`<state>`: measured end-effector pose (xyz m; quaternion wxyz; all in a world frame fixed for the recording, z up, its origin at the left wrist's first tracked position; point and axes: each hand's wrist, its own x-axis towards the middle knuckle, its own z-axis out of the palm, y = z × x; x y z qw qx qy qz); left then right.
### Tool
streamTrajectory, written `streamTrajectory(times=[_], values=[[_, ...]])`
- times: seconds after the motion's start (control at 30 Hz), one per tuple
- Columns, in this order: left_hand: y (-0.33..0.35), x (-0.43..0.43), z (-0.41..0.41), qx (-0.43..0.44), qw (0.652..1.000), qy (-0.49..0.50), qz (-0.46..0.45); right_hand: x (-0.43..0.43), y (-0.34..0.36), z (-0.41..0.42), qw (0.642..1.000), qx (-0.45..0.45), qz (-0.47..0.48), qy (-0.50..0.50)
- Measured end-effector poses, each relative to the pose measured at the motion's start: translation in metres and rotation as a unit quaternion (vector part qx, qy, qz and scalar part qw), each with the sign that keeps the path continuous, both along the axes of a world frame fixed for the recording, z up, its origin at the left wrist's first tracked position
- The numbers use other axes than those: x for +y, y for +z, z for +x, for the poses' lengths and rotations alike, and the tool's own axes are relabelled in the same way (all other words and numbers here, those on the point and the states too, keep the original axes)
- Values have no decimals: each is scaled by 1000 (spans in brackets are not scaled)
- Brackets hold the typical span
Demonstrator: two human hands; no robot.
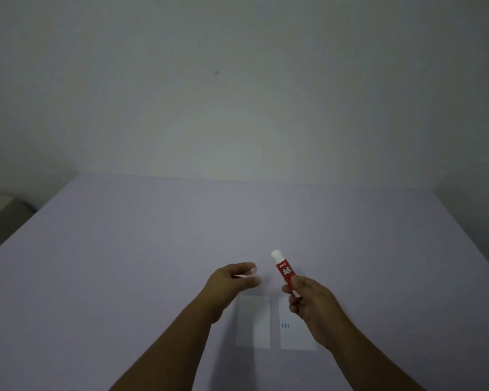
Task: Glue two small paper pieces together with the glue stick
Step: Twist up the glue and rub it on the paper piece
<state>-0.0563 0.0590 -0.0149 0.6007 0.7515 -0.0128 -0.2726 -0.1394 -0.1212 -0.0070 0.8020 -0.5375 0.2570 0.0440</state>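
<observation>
My right hand (308,303) holds a red glue stick (285,270) by its lower end, tilted up and to the left, white tip uppermost. My left hand (235,280) hovers just left of the stick, blurred, with thumb and fingers curled toward each other. A thin pale streak shows between them; I cannot tell whether it is a held object. Two small white paper pieces lie side by side on the table under the hands. The left paper (253,321) is plain. The right paper (292,331) has small blue marks and is partly covered by my right hand.
The table (153,249) is a wide pale lilac surface with a bare wall behind it. Its left edge runs diagonally past a grey object (0,218) at the far left.
</observation>
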Motion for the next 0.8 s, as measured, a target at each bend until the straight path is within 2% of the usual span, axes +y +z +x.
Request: streamTrajectory(times=[0.1,0.17,0.23,0.43,0.57,0.67,0.8], values=[[-33,18,-6,-114,969,-72,204,-4,-11,-6,1000,7,6,-9],[-57,25,-8,-162,935,-167,267,-3,-20,-7,1000,13,0,-7],[-76,28,-11,-179,917,-212,287,-2,-27,-10,1000,11,-5,-4],[-109,25,-12,-249,857,-263,367,-2,-41,-17,998,-23,-55,37],[-117,28,-12,-272,838,-269,390,0,-53,-17,984,-8,-160,76],[-119,33,-12,-278,830,-273,398,6,-66,-17,949,8,-294,115],[-122,39,-14,-289,824,-270,405,17,-82,-18,864,-43,-465,191]])
